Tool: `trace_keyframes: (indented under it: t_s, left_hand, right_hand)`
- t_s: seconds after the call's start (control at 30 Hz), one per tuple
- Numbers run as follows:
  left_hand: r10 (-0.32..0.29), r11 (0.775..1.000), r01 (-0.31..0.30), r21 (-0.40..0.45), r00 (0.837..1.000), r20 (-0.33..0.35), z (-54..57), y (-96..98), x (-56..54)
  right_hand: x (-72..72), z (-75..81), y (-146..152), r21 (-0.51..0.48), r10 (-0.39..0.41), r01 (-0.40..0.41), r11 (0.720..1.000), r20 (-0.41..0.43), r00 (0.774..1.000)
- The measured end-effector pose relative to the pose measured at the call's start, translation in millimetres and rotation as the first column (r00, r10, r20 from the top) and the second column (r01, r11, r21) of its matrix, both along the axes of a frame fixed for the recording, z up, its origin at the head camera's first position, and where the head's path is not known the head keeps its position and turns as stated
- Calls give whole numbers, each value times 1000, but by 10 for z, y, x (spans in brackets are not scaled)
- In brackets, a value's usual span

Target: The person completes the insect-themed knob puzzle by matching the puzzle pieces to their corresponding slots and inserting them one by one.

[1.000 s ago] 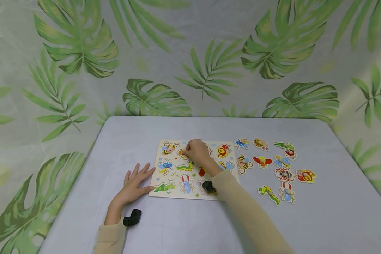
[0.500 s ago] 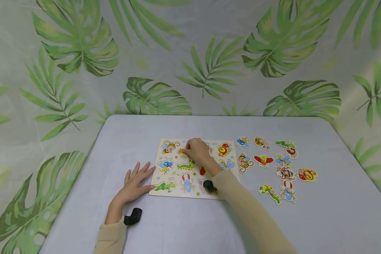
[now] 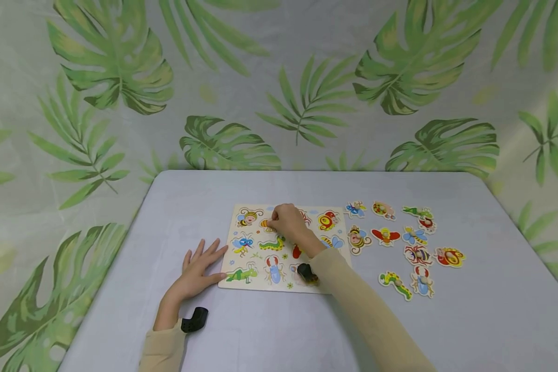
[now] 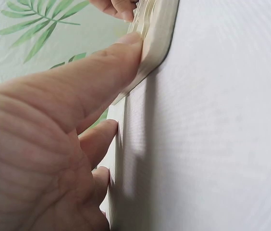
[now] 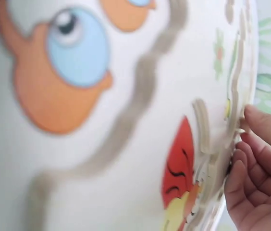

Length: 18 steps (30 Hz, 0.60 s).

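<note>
A flat insect puzzle board (image 3: 256, 258) lies on the table, printed with a caterpillar, a beetle, a grasshopper and other insects. Over its top row, my right hand (image 3: 289, 222) pinches with thumb and forefinger at an orange-striped puzzle piece (image 3: 265, 224), most of it hidden by the fingers. In the right wrist view the right hand's fingertips (image 5: 247, 111) meet at the board's surface. My left hand (image 3: 196, 274) lies with spread fingers at the board's left side. Its thumb (image 4: 121, 57) touches the board's edge in the left wrist view, the other fingers resting on the table.
Right of the board lie several loose insect pieces, among them a caterpillar piece (image 3: 395, 285), a beetle piece (image 3: 421, 281), a spider piece (image 3: 417, 254) and a bee piece (image 3: 358, 240). Some overlap or touch. A leaf-patterned cloth (image 3: 307, 108) hangs behind the table (image 3: 190, 196).
</note>
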<state>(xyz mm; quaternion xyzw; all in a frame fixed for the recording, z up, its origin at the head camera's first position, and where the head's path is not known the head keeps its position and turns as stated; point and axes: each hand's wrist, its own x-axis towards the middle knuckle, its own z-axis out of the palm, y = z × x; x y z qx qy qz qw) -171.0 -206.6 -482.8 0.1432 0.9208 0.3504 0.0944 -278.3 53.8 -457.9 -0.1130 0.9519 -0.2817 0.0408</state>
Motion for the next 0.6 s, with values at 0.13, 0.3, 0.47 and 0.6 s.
trace_keyframes:
  t_s: [0.13, 0.3, 0.47, 0.6]
  left_hand:
    - [4, 1000, -4, 0, 1000, 11, -7, 13, 2]
    - [4, 1000, -4, -7, 1000, 9, -6, 20, -3]
    - [-3, 1000, 4, -5, 1000, 17, 9, 26, 0]
    - [-1, 1000, 1, -8, 1000, 13, 12, 15, 5]
  right_hand:
    - [18, 28, 49, -47, 11, -9, 999, 48, 999]
    - [51, 80, 135, -83, 19, -14, 996, 56, 998]
    - [87, 125, 257, -105, 8, -3, 995, 43, 999]
    - [104, 167, 355, -113, 12, -9, 994, 33, 999]
